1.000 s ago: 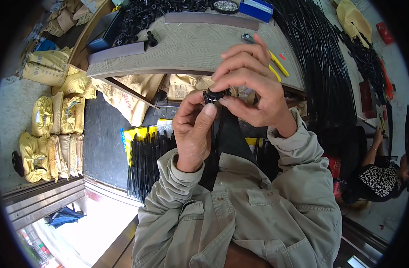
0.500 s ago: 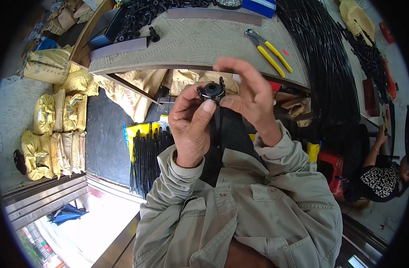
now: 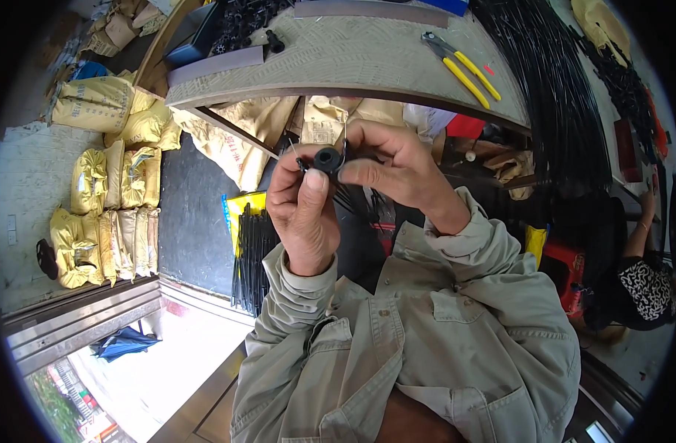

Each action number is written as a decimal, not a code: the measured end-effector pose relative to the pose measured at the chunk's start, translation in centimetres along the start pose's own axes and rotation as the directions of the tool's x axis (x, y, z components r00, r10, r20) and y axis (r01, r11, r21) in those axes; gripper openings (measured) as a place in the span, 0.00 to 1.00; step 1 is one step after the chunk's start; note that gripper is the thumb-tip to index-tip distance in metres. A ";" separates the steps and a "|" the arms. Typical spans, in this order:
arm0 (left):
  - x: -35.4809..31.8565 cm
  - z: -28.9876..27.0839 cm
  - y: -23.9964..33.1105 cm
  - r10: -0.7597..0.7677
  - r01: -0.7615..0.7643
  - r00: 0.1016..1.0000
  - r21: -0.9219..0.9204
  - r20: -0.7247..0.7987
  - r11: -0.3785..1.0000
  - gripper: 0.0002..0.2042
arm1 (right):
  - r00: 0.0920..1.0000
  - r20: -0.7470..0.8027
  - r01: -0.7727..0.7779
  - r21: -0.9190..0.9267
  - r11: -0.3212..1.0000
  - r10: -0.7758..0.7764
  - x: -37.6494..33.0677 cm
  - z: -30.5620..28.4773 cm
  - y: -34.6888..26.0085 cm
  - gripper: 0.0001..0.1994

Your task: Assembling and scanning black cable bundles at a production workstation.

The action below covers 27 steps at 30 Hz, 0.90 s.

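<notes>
My left hand (image 3: 305, 221) is closed on a small black round hub (image 3: 326, 159) with a hole in its middle, the thumb pressing its near side. Slim dark prongs stick out at the sides of the hub. A thin wire (image 3: 345, 131) stands up at its right edge, and another thin end shows on the left. From the right, my right hand (image 3: 397, 170) reaches in, thumb and index finger closed at the hub's edge by the wire. Its fingertips partly hide the wire. Thin black rods (image 3: 360, 203) hang below the hands.
Ahead is a bench (image 3: 367, 59) with yellow-handled pliers (image 3: 463, 70), a metal strip (image 3: 371, 12) and loose black parts (image 3: 249, 26). Long black rods (image 3: 545, 88) lie at right. Black rods (image 3: 251, 251) stand at my left, near stacked sacks (image 3: 94, 177). Another person (image 3: 641, 288) sits at right.
My right hand has come down and left, its fingers closing at the hub. The hub is now tilted with its hole turned more toward me. The whole view has shifted slightly.
</notes>
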<state>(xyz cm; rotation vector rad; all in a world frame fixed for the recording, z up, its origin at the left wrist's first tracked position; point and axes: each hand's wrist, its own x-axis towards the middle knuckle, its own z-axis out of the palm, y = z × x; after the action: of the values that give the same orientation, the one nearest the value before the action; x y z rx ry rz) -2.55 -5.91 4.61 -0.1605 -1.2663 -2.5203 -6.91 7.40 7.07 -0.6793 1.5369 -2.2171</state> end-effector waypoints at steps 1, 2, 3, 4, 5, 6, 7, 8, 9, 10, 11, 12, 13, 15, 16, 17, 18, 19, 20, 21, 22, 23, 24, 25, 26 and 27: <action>-0.2 -0.3 0.3 -0.018 0.019 0.999 -0.022 0.045 1.000 0.14 | 1.000 -0.004 0.001 0.003 1.000 -0.001 -0.1 0.1 0.2 0.11; -0.3 -0.5 0.5 -0.036 0.040 0.995 -0.042 0.090 0.998 0.14 | 0.999 0.029 0.044 -0.031 0.999 -0.043 -0.3 0.1 0.6 0.11; -0.5 -0.7 0.7 -0.041 0.044 0.995 -0.039 0.092 0.998 0.14 | 0.995 0.063 0.088 -0.064 0.994 -0.084 -0.4 0.0 1.0 0.12; -0.7 -0.8 0.9 -0.061 0.066 0.992 -0.039 0.113 0.997 0.14 | 0.988 0.097 0.132 -0.095 0.987 -0.123 -0.5 0.0 1.3 0.13; -0.8 -0.9 1.1 -0.080 0.086 0.988 -0.039 0.133 0.996 0.14 | 0.988 0.094 0.133 -0.091 0.987 -0.125 -0.5 0.1 1.2 0.13; -0.9 -1.0 1.3 -0.099 0.106 0.983 -0.039 0.154 0.994 0.15 | 0.988 0.106 0.123 -0.133 0.983 -0.109 -0.5 0.1 1.1 0.13; -1.0 -0.9 1.5 -0.103 0.110 0.982 -0.034 0.156 0.993 0.15 | 0.989 0.118 0.113 -0.175 0.978 -0.093 -0.6 0.1 0.9 0.14; -1.0 -0.8 1.6 -0.114 0.120 0.984 -0.036 0.138 0.992 0.15 | 0.989 0.128 0.103 -0.217 0.971 -0.076 -0.6 0.1 0.8 0.15; -1.1 -0.6 1.8 -0.125 0.131 0.985 -0.037 0.120 0.991 0.15 | 0.989 0.123 0.104 -0.214 0.971 -0.079 -0.7 0.2 0.8 0.15; -1.2 -0.6 2.0 -0.135 0.139 0.986 -0.037 0.098 0.990 0.15 | 0.983 0.141 0.152 -0.232 0.961 -0.122 -0.7 0.4 0.8 0.15; -1.2 -0.9 1.9 -0.139 0.142 0.986 -0.031 0.097 0.989 0.15 | 0.974 0.159 0.200 -0.249 0.948 -0.164 -0.7 0.6 0.9 0.15; -1.0 -1.7 1.8 -0.144 0.153 0.972 -0.033 0.186 0.988 0.16 | 0.962 0.178 0.248 -0.264 0.932 -0.205 -0.7 0.7 1.0 0.16; -0.7 -2.4 1.6 -0.149 0.164 0.950 -0.033 0.274 0.986 0.17 | 0.963 0.174 0.247 -0.257 0.934 -0.207 -0.8 0.7 1.1 0.16; -0.7 -2.7 1.6 -0.160 0.182 0.919 -0.028 0.361 0.983 0.17 | 0.958 0.242 0.188 -0.116 0.975 -0.156 -0.9 0.0 1.3 0.16; -0.8 -2.5 1.5 -0.161 0.179 0.920 -0.018 0.358 0.984 0.17 | 0.951 0.277 0.154 -0.047 0.987 -0.135 -0.9 -0.3 1.4 0.16; -0.8 -2.3 1.4 -0.161 0.176 0.921 -0.009 0.355 0.984 0.17 | 0.953 0.271 0.155 -0.043 0.987 -0.138 -0.9 -0.4 1.4 0.16; -0.9 -2.2 1.4 -0.161 0.173 0.922 0.000 0.352 0.985 0.17 | 0.947 0.302 0.141 -0.091 0.986 -0.108 -0.9 -0.5 1.5 0.17; -1.0 -2.3 1.4 -0.167 0.178 0.919 0.003 0.356 0.984 0.17 | 0.940 0.331 0.129 -0.139 0.982 -0.077 -0.9 -0.6 1.5 0.17; -1.1 -2.5 1.3 -0.163 0.172 0.922 0.005 0.351 0.985 0.17 | 0.933 0.358 0.120 -0.190 0.975 -0.045 -0.8 -0.8 1.5 0.17; -1.3 -2.7 1.2 -0.158 0.166 0.925 0.007 0.347 0.986 0.17 | 0.935 0.352 0.122 -0.189 0.974 -0.049 -0.7 -1.0 1.5 0.17; -1.4 -2.9 1.1 -0.152 0.159 0.927 0.007 0.342 0.987 0.17 | 0.932 0.362 0.072 -0.206 0.976 0.007 -0.6 -1.2 1.5 0.17; -1.5 -3.0 1.0 -0.156 0.163 0.924 0.009 0.348 0.987 0.17 | 0.926 0.372 0.023 -0.223 0.975 0.064 -0.4 -1.3 1.5 0.17; -1.5 -3.0 0.9 -0.148 0.159 0.925 -0.003 0.350 0.987 0.16 | 0.917 0.380 -0.027 -0.241 0.970 0.120 -0.3 -1.4 1.4 0.18; -1.6 -3.2 0.9 -0.140 0.154 0.927 -0.012 0.348 0.988 0.16 | 0.918 0.378 -0.026 -0.239 0.971 0.117 -0.4 -1.2 1.4 0.18; -1.7 -3.3 1.0 -0.132 0.148 0.929 -0.022 0.346 0.989 0.15 | 0.970 0.242 0.058 -0.273 0.960 0.010 -0.8 -0.6 1.4 0.17; -1.7 -3.3 0.9 -0.132 0.149 0.927 -0.021 0.351 0.989 0.15 | 0.989 0.104 0.136 -0.320 0.937 -0.108 -1.3 0.2 1.4 0.16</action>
<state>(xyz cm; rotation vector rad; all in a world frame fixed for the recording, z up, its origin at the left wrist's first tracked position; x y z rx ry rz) -0.53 -8.72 2.93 -0.5704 -1.3884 -2.7326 -5.73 7.51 5.59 -0.9782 1.8856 -2.0036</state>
